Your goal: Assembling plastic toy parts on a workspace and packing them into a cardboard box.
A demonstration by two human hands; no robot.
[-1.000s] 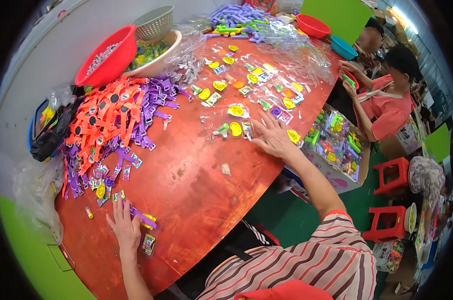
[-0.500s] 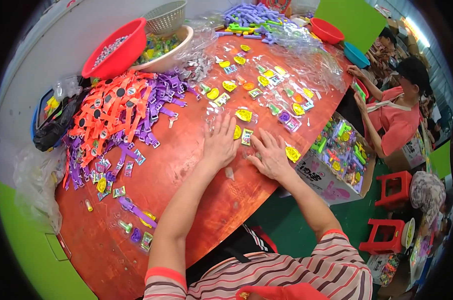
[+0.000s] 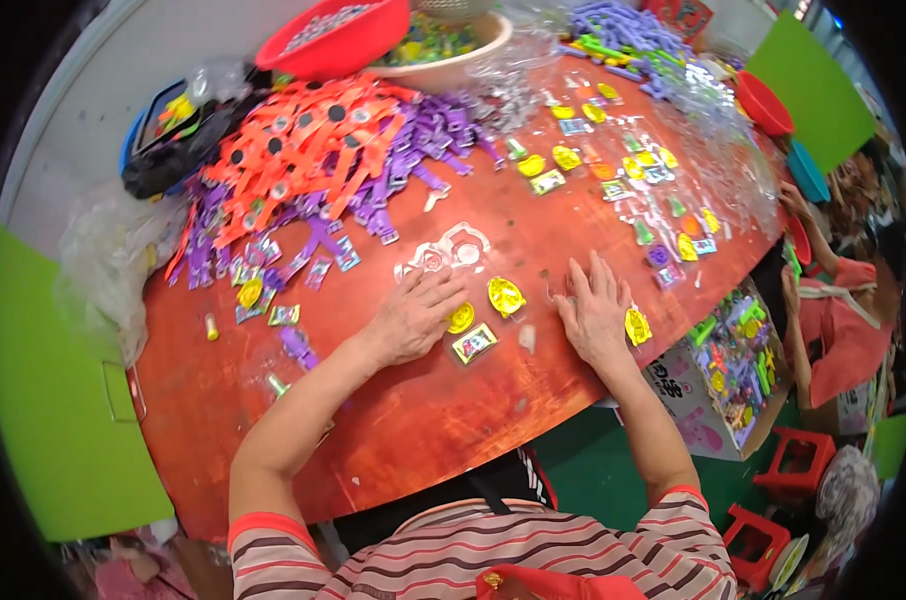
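Observation:
My left hand (image 3: 420, 312) lies on the red table with its fingers stretched out, at the left side of a clear blister tray. In that tray sit a round yellow piece (image 3: 461, 318), a larger yellow plastic toy (image 3: 506, 296) and a small printed packet (image 3: 474, 343). My right hand (image 3: 595, 312) rests on the tabletop to the right of the tray, fingers spread, holding nothing. Just right of it is another yellow piece (image 3: 637, 326). A clear moulded plastic tray (image 3: 465, 245) lies beyond my left fingertips.
Orange toy watch straps (image 3: 303, 150) and purple ones (image 3: 378, 205) are heaped at the left. Behind stand a red basin (image 3: 338, 45) and a cream basin (image 3: 463, 70). Filled blister trays spread at the far right. A carton of toys (image 3: 738, 365) stands beside the table; a co-worker (image 3: 843, 320) sits beyond.
My view has turned toward the left. The tray with the yellow pieces has come nearer to me, and my hands are wider apart. My left forearm now covers part of the lower-left tray.

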